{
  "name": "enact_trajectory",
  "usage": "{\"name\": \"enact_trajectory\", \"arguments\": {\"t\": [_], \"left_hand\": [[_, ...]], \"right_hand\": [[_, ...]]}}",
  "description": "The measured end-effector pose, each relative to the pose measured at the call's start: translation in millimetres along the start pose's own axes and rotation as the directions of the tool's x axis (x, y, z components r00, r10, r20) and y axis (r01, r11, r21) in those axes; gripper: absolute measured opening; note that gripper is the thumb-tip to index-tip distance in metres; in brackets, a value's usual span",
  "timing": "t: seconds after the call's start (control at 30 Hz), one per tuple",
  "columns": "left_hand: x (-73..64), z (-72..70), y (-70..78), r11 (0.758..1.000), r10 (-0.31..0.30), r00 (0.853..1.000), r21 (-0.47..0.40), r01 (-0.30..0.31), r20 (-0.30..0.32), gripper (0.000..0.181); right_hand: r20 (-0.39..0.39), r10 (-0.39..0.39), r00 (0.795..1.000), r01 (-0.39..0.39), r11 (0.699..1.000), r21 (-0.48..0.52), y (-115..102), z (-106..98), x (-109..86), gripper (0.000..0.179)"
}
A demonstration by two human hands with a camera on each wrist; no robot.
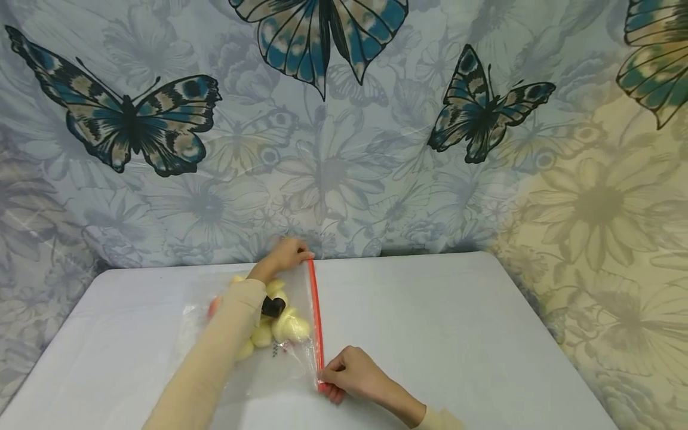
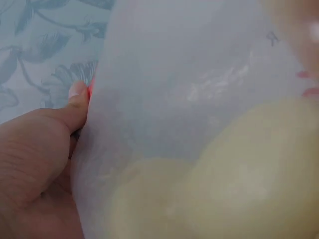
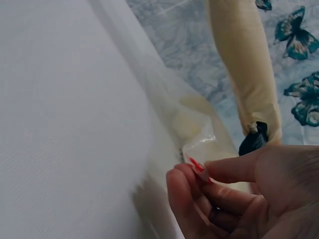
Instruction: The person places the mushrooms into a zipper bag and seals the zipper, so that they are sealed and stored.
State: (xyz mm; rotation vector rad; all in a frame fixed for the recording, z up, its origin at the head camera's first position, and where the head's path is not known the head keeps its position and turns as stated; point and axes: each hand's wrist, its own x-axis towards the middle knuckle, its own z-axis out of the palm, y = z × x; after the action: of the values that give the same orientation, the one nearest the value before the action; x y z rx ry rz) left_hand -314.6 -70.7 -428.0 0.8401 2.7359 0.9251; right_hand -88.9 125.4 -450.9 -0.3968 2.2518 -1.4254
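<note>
A clear zip bag (image 1: 269, 373) with a red zip strip (image 1: 315, 310) lies on the white table, its strip running from back to front. Several pale yellow pieces (image 1: 290, 326) show through the plastic, and something orange-red (image 1: 214, 306) is partly hidden by the left sleeve. At the strip's far end, my left hand (image 1: 289, 254) pinches the bag's edge; in the left wrist view its thumb (image 2: 77, 97) lies against the red strip. My right hand (image 1: 355, 373) pinches the near end of the strip between thumb and fingers, seen closely in the right wrist view.
The white table (image 1: 430, 322) stretches to the right of the bag. Behind it hangs a cloth (image 1: 333, 173) printed with flowers and butterflies. A black device (image 1: 273, 307) sits at the left wrist, above the bag.
</note>
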Motion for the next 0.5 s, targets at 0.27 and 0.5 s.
{"name": "enact_trajectory", "arguments": {"t": [0.27,0.5], "left_hand": [[9.5,8.4,22.9,1.0,-0.012,0.997,-0.005,0.013,0.071,0.041],[3.4,2.7,44.9,0.993,-0.094,0.993,0.077,0.089,0.071,0.034]], "right_hand": [[0.075,0.074,0.994,-0.074,0.997,-0.01,5,-12,-7.1,0.026],[-0.025,-0.024,0.999,0.018,0.974,-0.228,5,-50,-5.1,0.024]]}}
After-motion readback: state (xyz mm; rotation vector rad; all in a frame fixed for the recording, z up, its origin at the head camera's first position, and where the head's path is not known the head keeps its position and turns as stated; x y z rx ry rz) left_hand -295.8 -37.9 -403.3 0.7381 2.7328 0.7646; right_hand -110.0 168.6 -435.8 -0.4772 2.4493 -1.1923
